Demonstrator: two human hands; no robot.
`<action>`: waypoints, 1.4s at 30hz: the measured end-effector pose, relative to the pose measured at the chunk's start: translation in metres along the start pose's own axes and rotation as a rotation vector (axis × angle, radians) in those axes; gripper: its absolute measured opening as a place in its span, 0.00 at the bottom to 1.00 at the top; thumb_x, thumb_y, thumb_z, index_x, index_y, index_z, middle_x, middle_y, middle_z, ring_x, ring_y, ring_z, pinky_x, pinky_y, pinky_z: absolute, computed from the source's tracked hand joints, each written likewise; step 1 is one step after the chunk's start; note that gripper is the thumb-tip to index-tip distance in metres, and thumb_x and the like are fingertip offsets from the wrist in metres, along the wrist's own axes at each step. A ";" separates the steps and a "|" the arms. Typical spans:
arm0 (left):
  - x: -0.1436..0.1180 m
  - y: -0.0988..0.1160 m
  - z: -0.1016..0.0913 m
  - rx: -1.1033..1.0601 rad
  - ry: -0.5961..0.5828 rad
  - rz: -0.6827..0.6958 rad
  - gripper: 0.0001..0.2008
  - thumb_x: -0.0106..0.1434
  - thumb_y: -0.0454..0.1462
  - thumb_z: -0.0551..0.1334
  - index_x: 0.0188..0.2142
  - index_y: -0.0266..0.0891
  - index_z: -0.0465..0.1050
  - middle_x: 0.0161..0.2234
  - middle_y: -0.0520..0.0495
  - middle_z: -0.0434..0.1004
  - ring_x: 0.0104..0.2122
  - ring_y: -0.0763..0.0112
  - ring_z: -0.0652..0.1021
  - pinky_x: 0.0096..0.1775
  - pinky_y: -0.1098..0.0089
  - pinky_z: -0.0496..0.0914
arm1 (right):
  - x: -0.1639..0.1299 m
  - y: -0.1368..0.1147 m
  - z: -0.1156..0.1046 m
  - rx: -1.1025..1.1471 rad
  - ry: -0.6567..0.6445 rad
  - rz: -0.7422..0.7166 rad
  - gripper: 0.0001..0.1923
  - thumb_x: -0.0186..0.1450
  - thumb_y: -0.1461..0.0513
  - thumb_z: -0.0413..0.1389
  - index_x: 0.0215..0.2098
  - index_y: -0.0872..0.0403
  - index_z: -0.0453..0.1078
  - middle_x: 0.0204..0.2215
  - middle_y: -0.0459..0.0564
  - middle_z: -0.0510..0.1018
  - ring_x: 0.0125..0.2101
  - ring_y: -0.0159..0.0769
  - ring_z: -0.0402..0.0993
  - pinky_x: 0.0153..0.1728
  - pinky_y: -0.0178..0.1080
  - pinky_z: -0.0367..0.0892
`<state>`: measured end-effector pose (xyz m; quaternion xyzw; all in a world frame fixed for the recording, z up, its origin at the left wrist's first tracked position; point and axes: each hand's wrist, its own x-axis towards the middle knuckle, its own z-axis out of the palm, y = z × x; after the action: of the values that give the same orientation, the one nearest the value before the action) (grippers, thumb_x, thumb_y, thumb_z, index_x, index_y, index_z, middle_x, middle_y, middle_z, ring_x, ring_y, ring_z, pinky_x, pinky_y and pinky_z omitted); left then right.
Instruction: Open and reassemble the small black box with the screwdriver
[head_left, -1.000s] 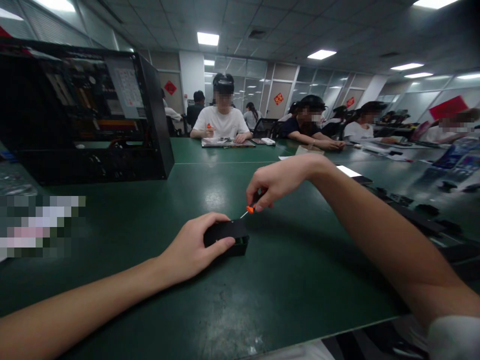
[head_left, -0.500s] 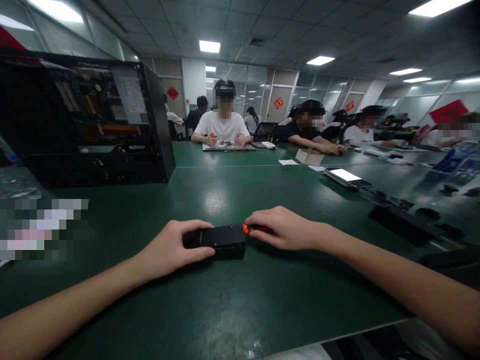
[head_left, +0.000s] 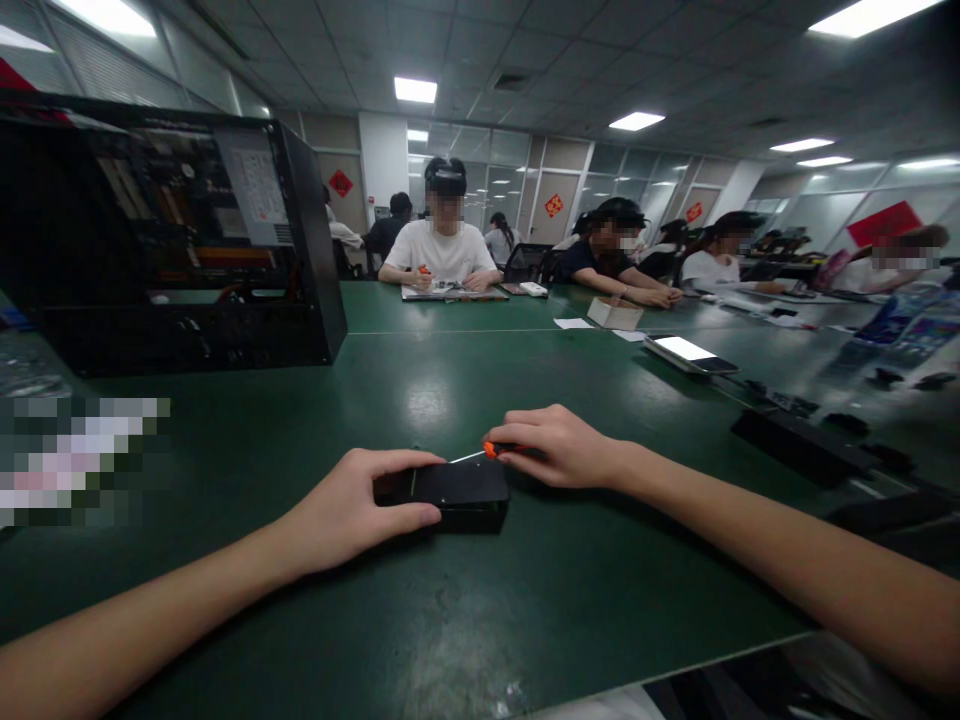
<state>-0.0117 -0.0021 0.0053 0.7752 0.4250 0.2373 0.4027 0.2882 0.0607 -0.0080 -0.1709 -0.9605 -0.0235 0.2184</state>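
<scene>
On the green table, our left hand clasps a black box between thumb and fingers, its long axis running left to right. Our right hand pinches a screwdriver, shaft pointing left by the far edge; tip contact we cannot tell.

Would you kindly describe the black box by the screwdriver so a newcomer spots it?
On the green table, find the large open computer case. Nearer the viewer and rightward, the left hand clasps the black box. Unlike the dark block at right, it has a screwdriver by its far edge.
</scene>
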 end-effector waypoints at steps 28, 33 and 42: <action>-0.001 0.006 0.003 0.078 0.099 0.061 0.20 0.62 0.46 0.69 0.52 0.43 0.80 0.46 0.46 0.85 0.43 0.55 0.83 0.45 0.62 0.76 | -0.003 -0.003 -0.007 -0.022 -0.200 0.033 0.20 0.72 0.59 0.50 0.58 0.59 0.67 0.43 0.56 0.80 0.35 0.37 0.76 0.34 0.37 0.67; 0.003 -0.001 -0.001 -0.057 0.205 0.046 0.22 0.63 0.50 0.66 0.52 0.41 0.79 0.46 0.44 0.85 0.43 0.54 0.83 0.45 0.61 0.77 | -0.005 0.004 -0.010 -0.112 -0.231 0.156 0.19 0.71 0.60 0.50 0.58 0.58 0.67 0.44 0.56 0.80 0.36 0.38 0.77 0.36 0.38 0.68; 0.013 -0.012 -0.004 -0.194 0.368 -0.058 0.28 0.66 0.58 0.59 0.28 0.36 0.79 0.24 0.48 0.77 0.24 0.68 0.73 0.30 0.70 0.69 | 0.002 -0.004 0.000 -0.065 -0.206 0.297 0.18 0.74 0.57 0.49 0.56 0.57 0.69 0.44 0.56 0.78 0.39 0.38 0.76 0.38 0.40 0.70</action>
<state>-0.0135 0.0145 -0.0017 0.6640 0.4886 0.4030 0.3976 0.2851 0.0571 -0.0067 -0.3191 -0.9408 -0.0044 0.1142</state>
